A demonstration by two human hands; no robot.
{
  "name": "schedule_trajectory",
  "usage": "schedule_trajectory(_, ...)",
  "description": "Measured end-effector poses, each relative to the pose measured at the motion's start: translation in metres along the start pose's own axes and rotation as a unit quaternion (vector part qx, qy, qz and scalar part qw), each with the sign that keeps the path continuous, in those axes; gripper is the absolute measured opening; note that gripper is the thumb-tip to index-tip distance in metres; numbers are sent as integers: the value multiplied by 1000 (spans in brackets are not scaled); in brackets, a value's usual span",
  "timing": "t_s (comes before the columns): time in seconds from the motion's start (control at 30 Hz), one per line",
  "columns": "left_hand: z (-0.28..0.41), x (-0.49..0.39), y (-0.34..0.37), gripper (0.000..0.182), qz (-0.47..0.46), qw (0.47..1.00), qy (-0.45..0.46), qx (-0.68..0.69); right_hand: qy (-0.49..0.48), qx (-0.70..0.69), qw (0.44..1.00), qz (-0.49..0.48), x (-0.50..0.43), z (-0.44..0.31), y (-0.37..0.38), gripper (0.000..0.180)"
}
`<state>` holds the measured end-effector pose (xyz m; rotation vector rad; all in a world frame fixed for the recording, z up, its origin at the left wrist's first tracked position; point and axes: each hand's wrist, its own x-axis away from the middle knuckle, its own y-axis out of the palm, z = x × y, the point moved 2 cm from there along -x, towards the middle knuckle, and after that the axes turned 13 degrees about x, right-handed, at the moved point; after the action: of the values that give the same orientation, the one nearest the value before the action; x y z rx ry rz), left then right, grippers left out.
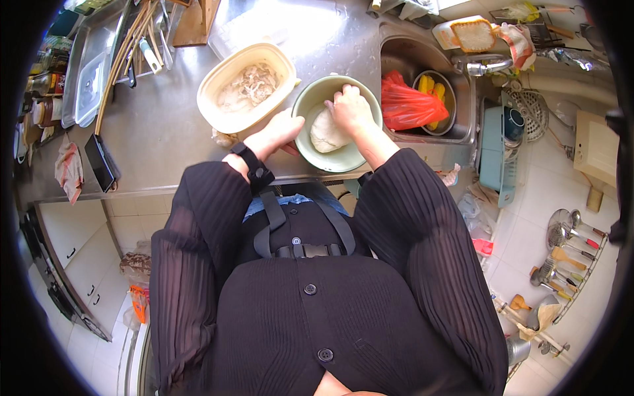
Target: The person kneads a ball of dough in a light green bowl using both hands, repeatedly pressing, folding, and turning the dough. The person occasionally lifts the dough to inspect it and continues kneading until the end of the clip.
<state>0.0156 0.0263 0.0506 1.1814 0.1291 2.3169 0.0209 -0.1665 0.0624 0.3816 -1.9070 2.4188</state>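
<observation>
A lump of white dough (pixel 328 132) lies in a pale green enamel basin (pixel 342 163) with a dark rim, close to the counter's front edge. My right hand (pixel 350 111) reaches into the basin, its fingers curled at the upper right side of the dough and pressing on it. On the basin's left rim my left hand (pixel 280 129) has its thumb over the edge, with the other fingers against the outer wall, partly hidden. Left of the basin stands a cream plastic tub (pixel 210 106) with pale, shredded-looking scraps and whitish powder or liquid inside; I cannot tell which.
At the right is a steel sink (pixel 396 47) holding a red plastic bag (pixel 408 106) and a metal bowl with yellow corn cobs (pixel 436 94). Chopsticks (pixel 116 64), a knife and a clear lid (pixel 91 89) lie at the left. A black phone-like device (pixel 102 161) leans at the counter edge.
</observation>
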Motion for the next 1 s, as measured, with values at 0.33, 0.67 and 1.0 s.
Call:
schedule_trajectory(0.33, -9, 5, 7, 44, 11, 998, 57, 35, -19, -211, 972, 97, 54, -6, -20, 34)
schedule_trajectory(0.67, -10, -10, 4, 54, 52, 986, 133, -92, 104, -175, 971, 123, 23, -52, 14, 25)
schedule_trajectory(1.0, -1, -3, 8, 57, 28, 999, 28, 37, -25, -158, 966, 202, -23, -35, 30, 29)
